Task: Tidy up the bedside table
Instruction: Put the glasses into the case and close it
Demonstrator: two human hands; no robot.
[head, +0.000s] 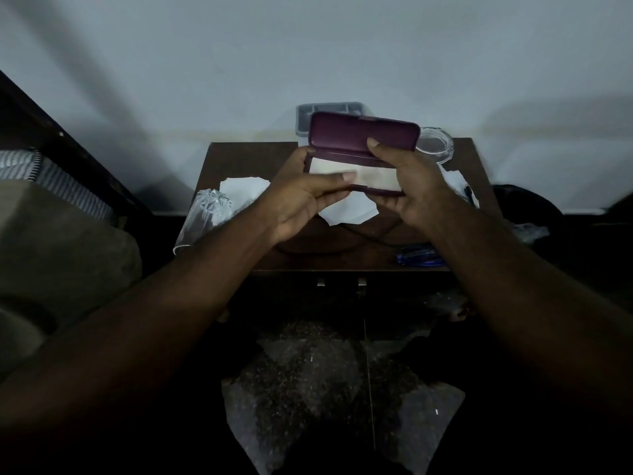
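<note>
Maroon hard-shell spectacle case point(363, 135), hinged open with a pale cloth lining point(356, 174) showing, sits lifted above the dark brown wooden bedside table point(246, 159), held between both hands. Right hand point(407, 186) clamps its right end, thumb on the raised lid and fingers curled beneath the base. Left hand point(301, 200) supports the left end, its fingers extended close together with the tips resting on the pale lining.

Judging by its rigid shell, the case should feel light and stiff, smooth enough to slip, and the hinge looks like the weak spot; gripping the base by its short ends seems safest before pressing the lid down.

Around it on the table I count one case, two white crumpled papers point(246, 188) point(346, 210), one clear plastic cup lying on its side point(202, 214), one clear glass ashtray point(435, 145), one grey divided tray point(329, 109) at the back, one dark cable point(370, 234), and one blue object point(418, 258) at the front edge, too dim to identify.
</note>
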